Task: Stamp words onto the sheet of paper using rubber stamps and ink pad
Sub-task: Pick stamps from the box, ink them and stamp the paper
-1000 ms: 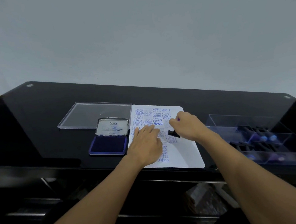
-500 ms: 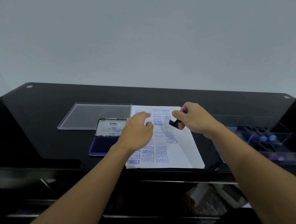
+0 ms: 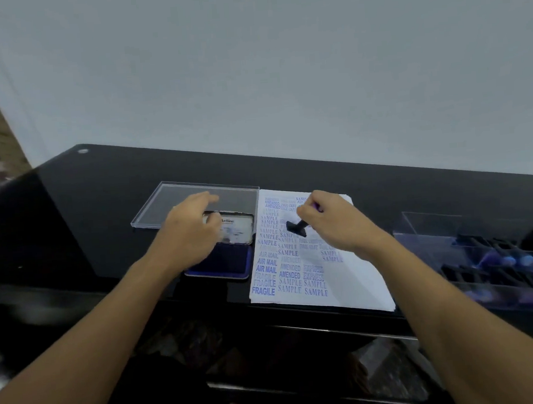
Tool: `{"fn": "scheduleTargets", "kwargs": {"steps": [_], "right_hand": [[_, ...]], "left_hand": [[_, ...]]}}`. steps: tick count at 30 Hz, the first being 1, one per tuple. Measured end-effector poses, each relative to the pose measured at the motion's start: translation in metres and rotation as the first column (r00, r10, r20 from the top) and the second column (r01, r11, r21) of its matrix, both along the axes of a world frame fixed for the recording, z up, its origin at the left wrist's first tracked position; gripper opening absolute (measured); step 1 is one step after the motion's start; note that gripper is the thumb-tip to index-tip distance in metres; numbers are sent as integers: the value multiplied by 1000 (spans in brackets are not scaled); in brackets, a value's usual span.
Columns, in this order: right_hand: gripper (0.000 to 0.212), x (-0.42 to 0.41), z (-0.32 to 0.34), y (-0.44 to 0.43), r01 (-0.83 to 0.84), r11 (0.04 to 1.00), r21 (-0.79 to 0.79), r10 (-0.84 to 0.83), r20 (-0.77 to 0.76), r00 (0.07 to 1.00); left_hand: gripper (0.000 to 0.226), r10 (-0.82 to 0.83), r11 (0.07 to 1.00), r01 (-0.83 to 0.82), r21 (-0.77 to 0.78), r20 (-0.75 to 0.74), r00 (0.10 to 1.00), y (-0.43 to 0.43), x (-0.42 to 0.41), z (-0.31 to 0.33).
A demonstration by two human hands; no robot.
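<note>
Re-inking step, I judge. My right hand (image 3: 333,225) pinches the rubber stamp (image 3: 297,228) by its handle, tilted over the upper half of the sheet (image 3: 352,278). Left hand (image 3: 188,235), fingers loosely apart and gripping nothing, hovers over the ink pad (image 3: 228,261) just left of the sheet. Next: set the stamp face flat on the pad.

2 forearms shown bare along whole visible length, frame edge to wrist. Left hand (image 3: 192,235) and right hand (image 3: 334,225) likewise bare. Forearms broadened toward frame edge by wide-angle lens, narrowed at wrists. Left hand softened by blur; right hand's knuckles more clearly outlined.
</note>
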State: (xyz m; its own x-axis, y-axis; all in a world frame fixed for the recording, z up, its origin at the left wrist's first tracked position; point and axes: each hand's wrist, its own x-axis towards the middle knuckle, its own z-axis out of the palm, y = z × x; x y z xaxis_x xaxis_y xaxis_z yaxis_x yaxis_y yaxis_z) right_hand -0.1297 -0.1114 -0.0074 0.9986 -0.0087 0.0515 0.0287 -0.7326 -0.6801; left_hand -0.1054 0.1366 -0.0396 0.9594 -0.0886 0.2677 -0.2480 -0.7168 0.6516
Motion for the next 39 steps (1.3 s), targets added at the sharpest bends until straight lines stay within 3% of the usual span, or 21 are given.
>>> {"fn": "scheduleTargets", "kwargs": {"steps": [9, 15, 24, 39], "right_hand": [[14, 10, -3, 74, -322, 924, -206, 318, -55, 947], [10, 19, -10, 90, -422, 846, -328, 393, -151, 907], [12, 18, -16, 105, -435, 793, -428, 414, -146, 899], [20, 22, -38, 118, -290, 860, -421, 312, -18, 950]], "left_hand": [[43, 82, 991, -77, 113, -37, 996, 53, 5, -29], [45, 79, 984, -73, 163, -32, 996, 65, 3, -50], [49, 64, 962, -54, 269, -28, 998, 62, 8, -66], [52, 63, 952, -61, 299, 1, 998, 62, 10, -72]]}}
